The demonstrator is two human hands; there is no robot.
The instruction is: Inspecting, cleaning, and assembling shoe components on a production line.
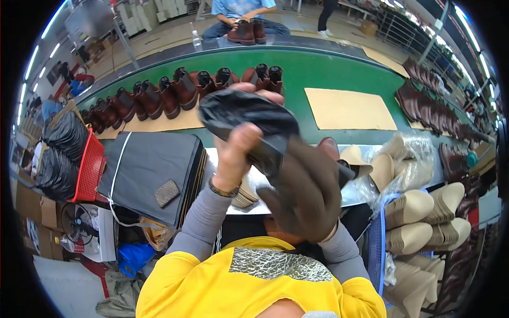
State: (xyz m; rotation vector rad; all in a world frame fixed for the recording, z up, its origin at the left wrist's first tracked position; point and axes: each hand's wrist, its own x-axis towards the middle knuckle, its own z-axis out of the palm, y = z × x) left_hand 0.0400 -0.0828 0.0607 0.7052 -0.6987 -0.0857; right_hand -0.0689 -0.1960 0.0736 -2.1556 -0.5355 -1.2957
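My left hand (232,159) is closed around a black, wrinkled, glossy shoe-shaped piece (244,111), thumb on the near side and fingers over the far side. Against its right end lies a soft brown thing (313,185), smeared by motion, like cloth or a glove; I cannot tell which. My right forearm (344,246) rises behind this brown thing, which hides the right hand and its fingers. Just beyond, a reddish-brown boot toe (328,147) shows on the bench. Beige curved pieces (382,170) lie to its right, beside clear plastic wrap (411,148).
Brown ankle boots (169,98) line the green bench (297,79), with more boots (424,103) at right. A cardboard sheet (350,108) lies between. Black sheets (154,169) are stacked left, near a red basket (89,167). A blue crate (377,244) borders beige forms. A person (244,10) sits opposite.
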